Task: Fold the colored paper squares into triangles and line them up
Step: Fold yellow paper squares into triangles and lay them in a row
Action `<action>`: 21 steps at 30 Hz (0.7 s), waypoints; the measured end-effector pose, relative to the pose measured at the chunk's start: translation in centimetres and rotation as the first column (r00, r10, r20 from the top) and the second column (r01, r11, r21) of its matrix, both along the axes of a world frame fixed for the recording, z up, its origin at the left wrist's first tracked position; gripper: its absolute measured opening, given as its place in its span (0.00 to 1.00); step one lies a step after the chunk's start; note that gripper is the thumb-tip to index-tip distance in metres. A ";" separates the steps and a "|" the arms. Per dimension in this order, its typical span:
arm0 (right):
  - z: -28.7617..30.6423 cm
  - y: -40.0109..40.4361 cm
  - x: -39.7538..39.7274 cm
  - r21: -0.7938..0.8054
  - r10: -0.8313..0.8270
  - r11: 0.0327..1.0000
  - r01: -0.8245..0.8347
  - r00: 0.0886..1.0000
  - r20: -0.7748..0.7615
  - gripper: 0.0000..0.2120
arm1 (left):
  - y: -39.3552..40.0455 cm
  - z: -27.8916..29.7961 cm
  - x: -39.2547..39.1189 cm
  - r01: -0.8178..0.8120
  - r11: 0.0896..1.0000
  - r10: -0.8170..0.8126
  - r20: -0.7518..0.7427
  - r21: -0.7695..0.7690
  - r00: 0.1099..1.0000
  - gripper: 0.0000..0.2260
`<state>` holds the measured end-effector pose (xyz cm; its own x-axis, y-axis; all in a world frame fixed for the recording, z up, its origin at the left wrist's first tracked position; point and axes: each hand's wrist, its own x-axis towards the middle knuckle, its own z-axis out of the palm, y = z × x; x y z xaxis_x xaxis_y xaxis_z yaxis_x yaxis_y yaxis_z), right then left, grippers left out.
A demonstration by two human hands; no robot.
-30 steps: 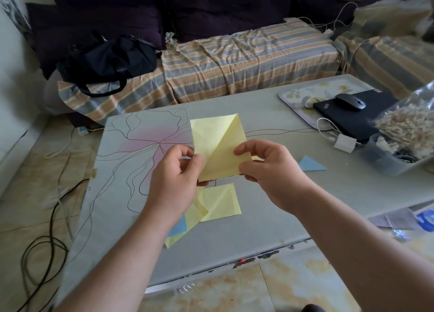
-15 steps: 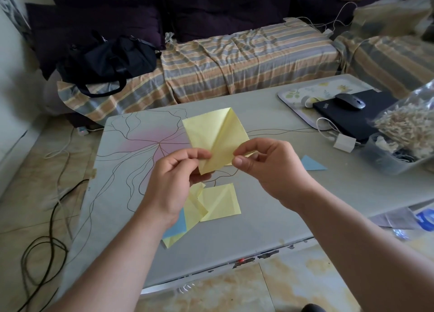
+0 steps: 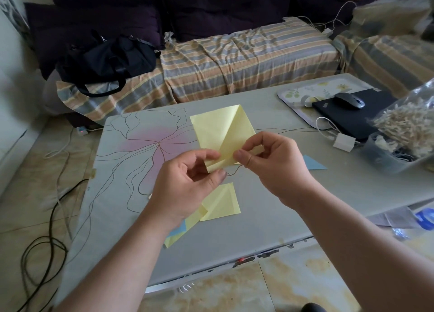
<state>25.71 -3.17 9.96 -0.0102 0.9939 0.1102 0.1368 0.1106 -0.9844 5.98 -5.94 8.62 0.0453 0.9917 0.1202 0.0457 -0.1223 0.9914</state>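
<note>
- Now both hands hold one yellow sheet point(image 3: 220, 133) up in the air above the table point(image 3: 270, 194), between the person and the sofa point(image 3: 234, 60).
- Left hand point(image 3: 187, 189): thumb and forefinger pinch the sheet's lower corner; the other fingers curl in underneath.
- Right hand point(image 3: 274, 166): thumb and forefinger pinch the sheet's lower right edge, just beside the left hand's grip; the other fingers are bent behind the paper.
- The sheet stands roughly upright with a crease running from its top corner down toward the hands.
- On the table below the hands lies a folded yellow piece point(image 3: 223, 203), with more yellow paper point(image 3: 180, 231) and a bit of blue paper point(image 3: 178, 229) partly hidden under the left wrist.
- A blue triangle point(image 3: 313, 163) lies flat on the table, to the right of the right hand.
- Farther right sit a charger point(image 3: 344, 142), a black laptop point(image 3: 352, 114) with a mouse point(image 3: 350, 100) on it, a flowered tray point(image 3: 305, 90), and a bag of pegs point(image 3: 408, 126) in a tub.
- A black bag point(image 3: 105, 57) rests on the sofa; cables point(image 3: 44, 241) trail on the floor at left.
</note>
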 end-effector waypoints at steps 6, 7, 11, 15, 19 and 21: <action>-0.3 -0.2 -0.1 0.032 -0.023 0.999 0.022 0.999 0.045 0.09 | 0.2 -0.3 1.5 -0.170 0.980 0.186 0.164 -0.108 0.969 0.15; -0.3 -0.2 -0.1 0.038 -0.026 0.999 0.023 0.998 0.063 0.08 | 0.2 -0.2 1.5 -0.174 0.978 0.193 0.177 -0.116 0.965 0.16; -0.5 0.1 0.1 0.065 -0.013 0.998 0.000 0.981 0.193 0.08 | 0.5 -0.2 1.1 -0.223 0.968 0.237 0.138 -0.110 0.962 0.14; -0.3 -0.1 0.1 0.006 0.057 0.998 -0.062 0.943 0.328 0.08 | 0.4 0.0 0.8 -0.297 0.952 0.301 0.057 -0.069 0.952 0.14; -0.1 -0.5 0.1 -0.143 0.222 0.973 -0.182 0.905 0.362 0.04 | 0.7 0.1 0.4 -0.401 0.910 0.409 0.077 -0.102 0.909 0.18; -0.1 -0.7 0.0 -0.169 0.240 0.968 -0.184 0.871 0.429 0.02 | 0.9 0.0 -0.2 -0.457 0.885 0.461 0.035 -0.087 0.887 0.17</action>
